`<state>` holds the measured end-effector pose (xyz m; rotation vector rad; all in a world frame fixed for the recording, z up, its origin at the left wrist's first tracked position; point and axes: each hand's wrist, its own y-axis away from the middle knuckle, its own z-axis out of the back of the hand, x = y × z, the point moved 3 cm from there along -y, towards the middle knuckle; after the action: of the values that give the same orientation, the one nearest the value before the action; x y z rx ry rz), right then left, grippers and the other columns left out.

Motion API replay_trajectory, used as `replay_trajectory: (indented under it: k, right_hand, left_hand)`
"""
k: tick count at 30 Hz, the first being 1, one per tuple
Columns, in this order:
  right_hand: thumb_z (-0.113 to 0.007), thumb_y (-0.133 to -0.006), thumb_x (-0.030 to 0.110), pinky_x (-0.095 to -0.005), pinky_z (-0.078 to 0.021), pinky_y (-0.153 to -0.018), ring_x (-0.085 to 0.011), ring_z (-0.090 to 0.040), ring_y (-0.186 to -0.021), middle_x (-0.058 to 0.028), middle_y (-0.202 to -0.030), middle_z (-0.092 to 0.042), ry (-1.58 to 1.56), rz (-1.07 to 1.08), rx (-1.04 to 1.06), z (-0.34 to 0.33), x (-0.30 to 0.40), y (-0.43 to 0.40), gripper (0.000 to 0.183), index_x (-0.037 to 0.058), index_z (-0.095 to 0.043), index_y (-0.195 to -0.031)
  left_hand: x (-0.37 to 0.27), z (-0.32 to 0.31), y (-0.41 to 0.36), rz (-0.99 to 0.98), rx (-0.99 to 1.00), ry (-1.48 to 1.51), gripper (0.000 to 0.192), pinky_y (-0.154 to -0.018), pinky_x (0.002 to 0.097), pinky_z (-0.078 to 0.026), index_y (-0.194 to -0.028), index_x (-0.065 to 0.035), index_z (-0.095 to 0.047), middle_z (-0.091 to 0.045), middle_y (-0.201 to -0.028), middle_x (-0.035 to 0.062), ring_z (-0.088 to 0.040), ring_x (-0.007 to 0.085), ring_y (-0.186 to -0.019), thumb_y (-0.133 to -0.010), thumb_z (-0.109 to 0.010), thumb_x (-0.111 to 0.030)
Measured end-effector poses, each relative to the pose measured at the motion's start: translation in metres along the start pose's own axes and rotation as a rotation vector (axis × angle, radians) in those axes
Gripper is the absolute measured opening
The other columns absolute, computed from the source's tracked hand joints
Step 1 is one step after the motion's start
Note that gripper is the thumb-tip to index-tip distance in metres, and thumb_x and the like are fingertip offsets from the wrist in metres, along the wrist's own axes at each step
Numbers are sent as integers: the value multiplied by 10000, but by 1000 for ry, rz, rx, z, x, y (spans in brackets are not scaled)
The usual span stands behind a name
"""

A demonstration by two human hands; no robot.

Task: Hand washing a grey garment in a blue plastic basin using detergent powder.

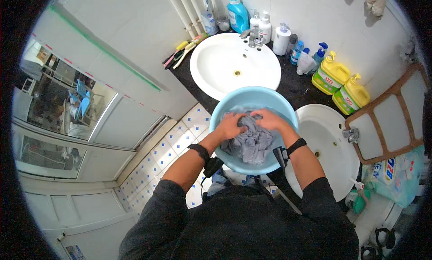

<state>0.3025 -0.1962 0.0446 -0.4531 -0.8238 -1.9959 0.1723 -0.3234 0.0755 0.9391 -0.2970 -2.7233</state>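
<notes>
A light-blue plastic basin (221,103) holds water and a bunched, wet grey cloth (254,141). My left hand (231,125) grips the cloth on its left side, thumb and fingers curled around a fold. Across from it, my right hand (269,119) has its fingers on the upper right part of the same cloth, slightly blurred. Some fingertips are hidden in the folds. Each wrist carries a black strap with a small device.
Behind the basin is a white washbasin (216,64) with a metal faucet (251,40). A second washbasin (324,141) lies to the right. Bottles, including a blue detergent jug (238,15) and yellow pump jugs (330,74), line the dark counter (297,81). Brushes (180,55) lie at its left end.
</notes>
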Motion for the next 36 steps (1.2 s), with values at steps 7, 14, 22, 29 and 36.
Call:
replay_trajectory:
  k: [7, 14, 22, 29, 36]
  right_hand:
    - [-527, -814, 170, -298, -367, -920, -189, -488, -1059, -95, -1157, -535, -1246, -18, -72, 6, 31, -15, 423, -7, -497, -1197]
    - [-585, -822, 114, -250, -421, -761, -102, -531, -848, -41, -921, -611, -1113, 172, -222, 39, 25, 10, 204, -10, -612, -982]
    - [-610, -799, 124, -245, -440, -669, -99, -545, -704, -73, -764, -646, -616, 313, -474, 110, 52, 82, 202, -56, -633, -889]
    - [-594, -822, 127, -229, -438, -662, -77, -537, -703, -43, -767, -638, -731, 308, -564, 141, 39, 112, 193, -51, -631, -887]
    - [-606, -822, 172, -234, -435, -639, -73, -531, -683, -39, -760, -623, -916, 239, -606, 118, 14, 113, 242, -34, -612, -949]
  left_hand:
    - [-43, 33, 23, -340, -276, 69, 480, -888, 412, -369, -1143, -74, -518, -522, -1019, 166, -466, 346, -981, -672, -599, -33]
    - [-44, 41, 47, -511, -556, 83, 541, -890, 388, -383, -1127, -58, -533, -522, -1050, 149, -487, 314, -995, -629, -509, 151]
    - [-49, 45, 55, -177, -528, 279, 438, -834, 354, -415, -1114, -74, -536, -558, -963, 156, -531, 317, -917, -696, -561, 55]
    - [-26, 53, 49, -111, -227, 399, 323, -629, 301, -447, -1016, -24, -569, -606, -801, 124, -563, 157, -680, -702, -508, 23]
    - [-38, 89, 55, -58, -251, 479, 219, -679, 278, -447, -982, -4, -587, -615, -799, 67, -552, 125, -727, -779, -528, -62]
